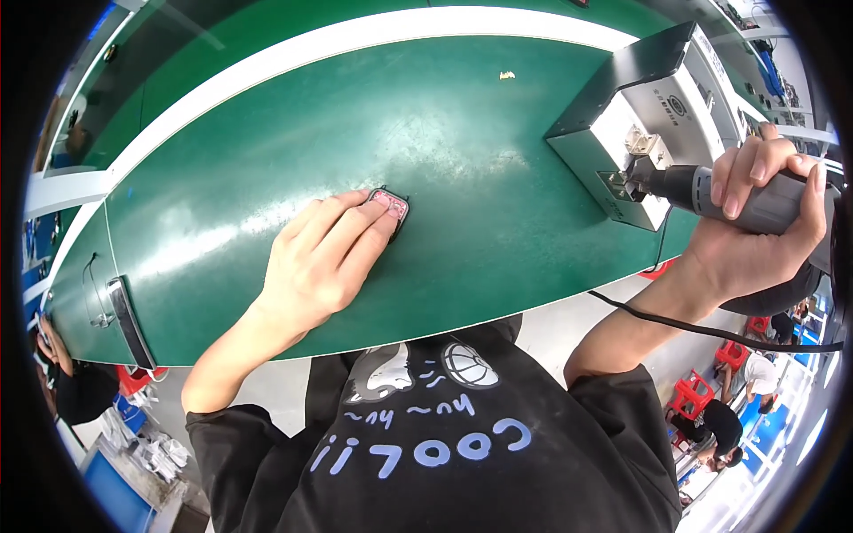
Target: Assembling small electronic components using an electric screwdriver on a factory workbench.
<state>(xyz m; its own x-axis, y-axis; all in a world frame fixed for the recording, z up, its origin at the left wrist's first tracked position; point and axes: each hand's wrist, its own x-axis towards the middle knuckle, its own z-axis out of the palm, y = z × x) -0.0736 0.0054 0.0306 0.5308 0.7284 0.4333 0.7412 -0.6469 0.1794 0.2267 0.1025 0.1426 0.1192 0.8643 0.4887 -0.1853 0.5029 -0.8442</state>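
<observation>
My left hand (322, 250) rests on the green table, its fingertips pressed onto a small dark-rimmed part with a pink-red face (391, 203). Much of that part is hidden under the fingers. At the right, my right hand (755, 191) is wrapped round a grey and black electric screwdriver (689, 186). The screwdriver lies roughly level, its tip pointing left at the metal pick-up spot on the front of a black and silver box-shaped screw feeder (613, 115). Whether the tip holds a screw is too small to tell.
A black cable (711, 330) runs across my right forearm. On the green table (222, 195), a long black bar-shaped thing (131, 322) lies at the left edge, and a small yellowish scrap (506, 75) at the back. Other people (718, 431) and red stools (691, 393) are at the lower right.
</observation>
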